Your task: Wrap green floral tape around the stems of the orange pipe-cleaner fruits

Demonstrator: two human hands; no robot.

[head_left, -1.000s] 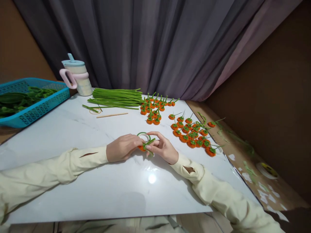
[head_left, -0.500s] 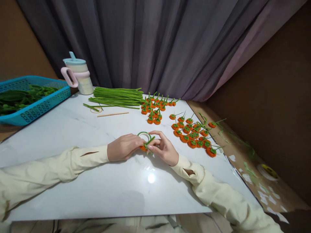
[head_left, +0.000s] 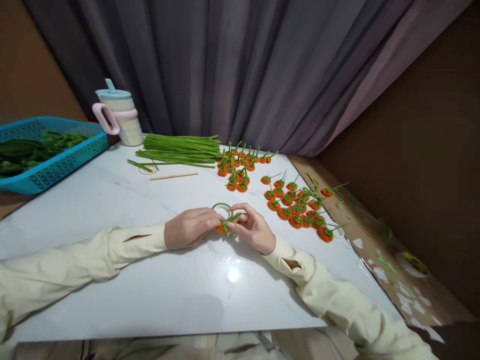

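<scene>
Between my two hands is a small orange pipe-cleaner pumpkin with a green top and a green stem that leans up to the right. My left hand is closed on the orange body from the left; its fingers cover part of it. On the other side, my right hand pinches at the green stem with thumb and fingers. A roll of green tape lies on the table just behind the fingertips, partly hidden by them.
Finished-looking orange pumpkins with stems stand in a back group and a right group. Green pipe cleaners lie behind a thin wooden stick. A tumbler and a blue basket of green pieces are left. Paper scraps lie right.
The green stem tips slightly lower toward the right between my fingers. Both hands stay in nearly the same place, still holding the pumpkin.
</scene>
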